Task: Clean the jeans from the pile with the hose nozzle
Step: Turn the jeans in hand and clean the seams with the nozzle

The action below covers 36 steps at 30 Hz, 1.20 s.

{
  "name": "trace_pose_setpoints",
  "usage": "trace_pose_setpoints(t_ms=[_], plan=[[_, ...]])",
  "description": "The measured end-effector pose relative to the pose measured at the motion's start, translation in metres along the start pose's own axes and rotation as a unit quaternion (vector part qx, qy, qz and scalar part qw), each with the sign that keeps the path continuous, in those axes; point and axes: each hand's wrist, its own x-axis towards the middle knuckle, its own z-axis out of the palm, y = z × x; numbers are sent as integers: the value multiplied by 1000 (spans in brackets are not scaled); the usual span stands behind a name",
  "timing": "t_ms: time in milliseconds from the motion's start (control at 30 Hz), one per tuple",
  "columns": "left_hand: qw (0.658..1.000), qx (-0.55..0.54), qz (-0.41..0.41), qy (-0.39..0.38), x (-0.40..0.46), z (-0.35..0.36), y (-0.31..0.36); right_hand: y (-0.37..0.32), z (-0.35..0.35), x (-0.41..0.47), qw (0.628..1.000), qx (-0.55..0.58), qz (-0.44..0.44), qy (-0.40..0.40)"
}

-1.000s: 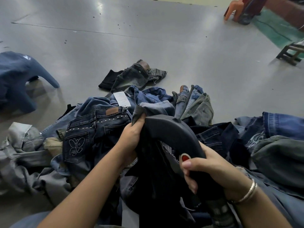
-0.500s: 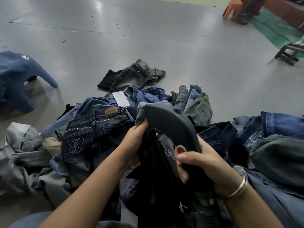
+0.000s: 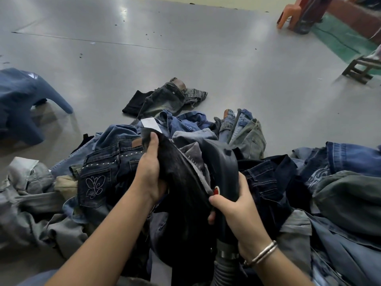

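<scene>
A big pile of jeans (image 3: 115, 162) in blue, grey and black lies on the floor in front of me. My left hand (image 3: 149, 170) grips a black pair of jeans (image 3: 185, 188) and holds it up over the pile. My right hand (image 3: 237, 205) is wrapped round the dark hose nozzle (image 3: 222, 162), thumb beside its red button (image 3: 216, 191). The curved nozzle arches up beside the black fabric, its tip hidden behind the cloth. The ribbed hose (image 3: 225, 269) runs down out of view under my wrist.
A separate dark pair of jeans (image 3: 167, 96) lies alone on the grey floor beyond the pile. A blue garment (image 3: 22, 100) sits at the left. An orange plastic chair (image 3: 288, 11) and a dark wooden stool (image 3: 360, 69) stand far right.
My left hand has lifted the black jeans higher and pulled the fabric leftward, off the nozzle. The nozzle's dark curved body now shows; my right hand has barely moved.
</scene>
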Motion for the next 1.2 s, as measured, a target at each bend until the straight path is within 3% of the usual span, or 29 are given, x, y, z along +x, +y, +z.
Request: trace_pose_setpoints(t_ms=[100, 200, 233, 300, 400, 467, 667, 833, 1000, 1100, 1200], plan=[[986, 121, 95, 59, 1, 2, -6, -8, 2, 6, 999, 32, -29, 28], [895, 327, 235, 192, -4, 0, -10, -18, -5, 13, 993, 59, -61, 87], [874, 371, 246, 196, -10, 1, -14, -20, -7, 14, 992, 56, -70, 94], [901, 381, 178, 104, -27, 5, -30, -20, -7, 13, 991, 45, -84, 89], [964, 259, -20, -63, -47, 18, -46, -14, 0, 9, 994, 22, -91, 50], [974, 187, -44, -119, -53, 23, -48, -10, 5, 6, 996, 8, -87, 26], [975, 181, 87, -93, -50, 30, -47, -5, 7, 8, 997, 18, -78, 20], [977, 147, 85, -130, -54, 33, -51, -3, 4, 9, 997, 5, -81, 17], [977, 153, 125, -78, -45, 29, -54, -9, 4, 5, 997, 3, -78, -16], [939, 256, 229, -25, -30, 17, -50, -21, -6, 1, 995, -7, -87, -42], [929, 262, 261, 3, -16, 6, -41, -34, -25, -8, 992, -14, -81, -99]])
